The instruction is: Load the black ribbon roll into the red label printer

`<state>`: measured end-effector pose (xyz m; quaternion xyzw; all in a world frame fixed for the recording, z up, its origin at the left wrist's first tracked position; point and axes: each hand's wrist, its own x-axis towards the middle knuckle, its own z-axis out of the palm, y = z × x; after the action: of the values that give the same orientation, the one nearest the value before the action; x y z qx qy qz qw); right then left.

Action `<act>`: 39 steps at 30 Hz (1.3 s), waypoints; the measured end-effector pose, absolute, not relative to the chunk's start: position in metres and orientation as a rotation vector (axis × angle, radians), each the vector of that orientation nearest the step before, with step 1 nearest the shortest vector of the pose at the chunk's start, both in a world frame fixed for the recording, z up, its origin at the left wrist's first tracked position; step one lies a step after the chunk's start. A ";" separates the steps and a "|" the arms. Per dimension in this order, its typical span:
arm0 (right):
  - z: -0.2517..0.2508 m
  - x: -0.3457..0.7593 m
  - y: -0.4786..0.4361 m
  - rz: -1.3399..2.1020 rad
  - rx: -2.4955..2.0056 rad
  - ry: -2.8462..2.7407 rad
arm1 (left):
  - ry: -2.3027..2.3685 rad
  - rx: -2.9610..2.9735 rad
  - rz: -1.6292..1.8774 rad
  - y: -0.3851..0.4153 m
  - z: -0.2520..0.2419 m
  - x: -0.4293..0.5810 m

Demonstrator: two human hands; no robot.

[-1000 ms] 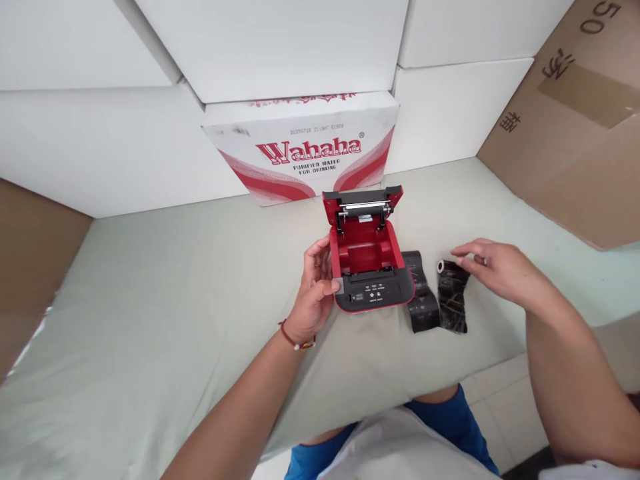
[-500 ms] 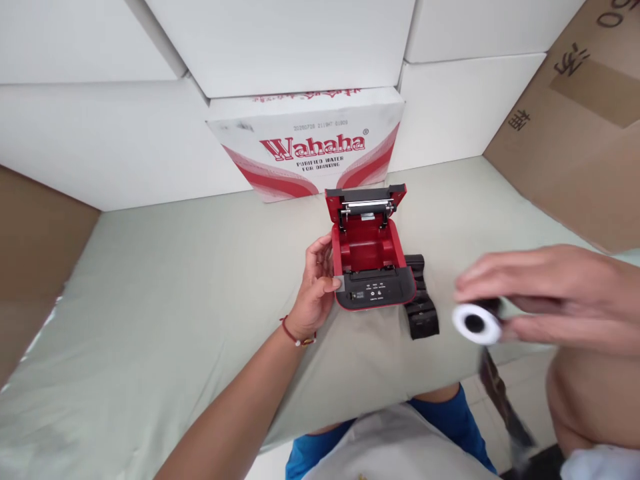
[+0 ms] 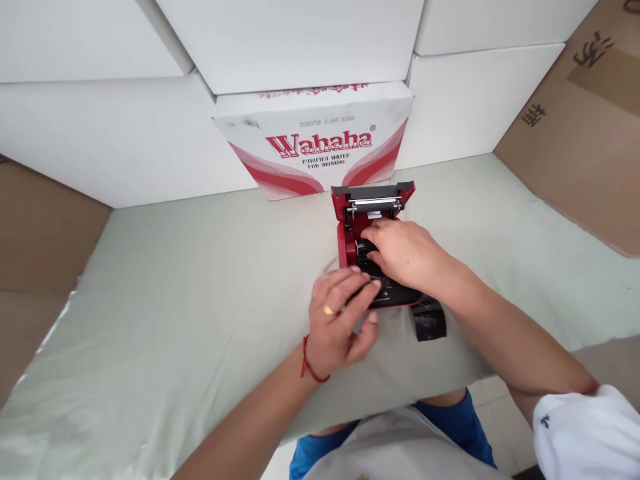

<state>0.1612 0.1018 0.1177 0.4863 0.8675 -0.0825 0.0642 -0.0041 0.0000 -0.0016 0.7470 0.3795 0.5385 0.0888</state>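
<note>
A small red and black label printer [image 3: 343,245] stands on the cloth with its lid raised. In its bay is a black roll [image 3: 364,248] with a pale edge, seen partly behind my right hand [image 3: 407,257], whose fingers and thumb are closed on it. Black strip from the roll appears to run down over the front of the bay. My left hand [image 3: 343,313] is over the printer's dark front panel [image 3: 395,293], fingers bent and thumb apart, fingertips close to the strip. Whether they touch it is unclear.
A piece of black strip [image 3: 429,320] lies on the green cloth [image 3: 200,300] right of the printer. Behind stands a Wahaha water carton [image 3: 320,143] before stacked white boxes [image 3: 450,107]. Brown cardboard [image 3: 575,147] rises on the right, with more on the left.
My right hand has brought the roll from the right into the printer's bay. My left hand has left the printer's left side and moved over its front panel.
</note>
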 end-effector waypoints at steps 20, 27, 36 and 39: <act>0.129 0.210 0.112 -0.206 1.691 3.376 | 1.353 2.535 1.412 -0.024 0.012 0.031; 0.113 0.223 0.088 -0.287 1.349 3.469 | 1.554 2.795 1.371 -0.027 0.029 0.033; 0.093 0.226 0.047 -0.151 1.233 3.367 | 1.513 2.773 1.374 -0.030 0.030 0.032; 0.093 0.222 0.044 -0.101 1.251 3.327 | 1.507 2.778 1.381 -0.029 0.030 0.031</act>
<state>0.2220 0.0436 0.0930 0.3442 0.9157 -0.0277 -0.2057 0.0313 -0.0294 0.0303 0.7961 0.4317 0.3956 -0.1530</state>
